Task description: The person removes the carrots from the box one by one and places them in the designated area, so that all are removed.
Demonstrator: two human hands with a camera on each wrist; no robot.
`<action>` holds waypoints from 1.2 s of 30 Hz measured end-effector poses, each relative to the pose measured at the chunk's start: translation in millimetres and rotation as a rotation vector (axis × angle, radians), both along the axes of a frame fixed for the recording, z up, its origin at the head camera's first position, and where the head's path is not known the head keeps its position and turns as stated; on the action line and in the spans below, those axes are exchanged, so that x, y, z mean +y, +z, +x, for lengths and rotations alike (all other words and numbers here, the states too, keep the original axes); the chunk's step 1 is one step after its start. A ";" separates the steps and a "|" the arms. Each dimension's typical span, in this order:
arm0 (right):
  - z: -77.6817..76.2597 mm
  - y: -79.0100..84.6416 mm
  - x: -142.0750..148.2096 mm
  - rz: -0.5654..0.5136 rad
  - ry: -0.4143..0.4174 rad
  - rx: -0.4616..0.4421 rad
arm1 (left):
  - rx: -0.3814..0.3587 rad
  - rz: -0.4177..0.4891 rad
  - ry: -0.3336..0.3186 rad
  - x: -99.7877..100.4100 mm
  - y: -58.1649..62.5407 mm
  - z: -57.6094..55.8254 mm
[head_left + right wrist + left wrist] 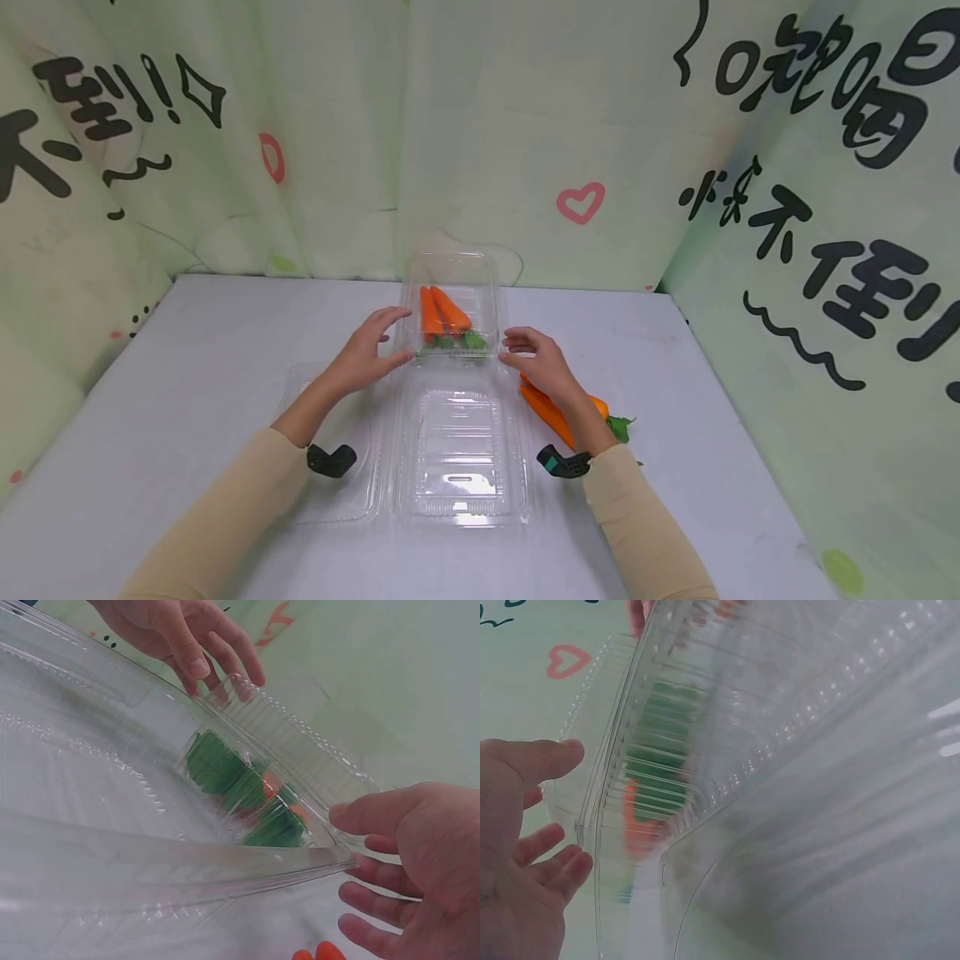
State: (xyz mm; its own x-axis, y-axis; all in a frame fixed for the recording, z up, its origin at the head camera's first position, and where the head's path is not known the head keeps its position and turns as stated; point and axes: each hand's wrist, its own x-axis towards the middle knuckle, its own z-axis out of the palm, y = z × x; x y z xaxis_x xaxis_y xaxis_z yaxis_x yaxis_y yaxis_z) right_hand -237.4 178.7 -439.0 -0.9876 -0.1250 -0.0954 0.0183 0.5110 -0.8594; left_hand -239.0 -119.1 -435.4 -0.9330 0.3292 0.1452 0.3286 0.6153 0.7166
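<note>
A clear plastic clamshell box [408,287] with two carrots [450,310] and their green tops inside stands at the back middle of the table. My left hand [369,348] is at its left side, fingers loosely bent and spread from the thumb. On the other side my right hand [542,357] has its thumb and fingertips at the box's near right corner, seen close in the right wrist view. Whether the fingertips press on the plastic is hard to tell. In front lies another clear clamshell [459,496], unfolded, with nothing in it.
More carrots [546,414] with green tops lie to the right, partly under my right forearm. The unfolded clamshell's other half [360,500] spreads left under my left forearm. Printed curtains [480,125] hang behind and beside the white table [660,358].
</note>
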 end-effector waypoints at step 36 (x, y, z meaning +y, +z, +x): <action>-8.9 -5.6 -6.9 -0.126 -0.026 -0.056 | -0.050 0.021 0.029 4.5 -1.3 1.1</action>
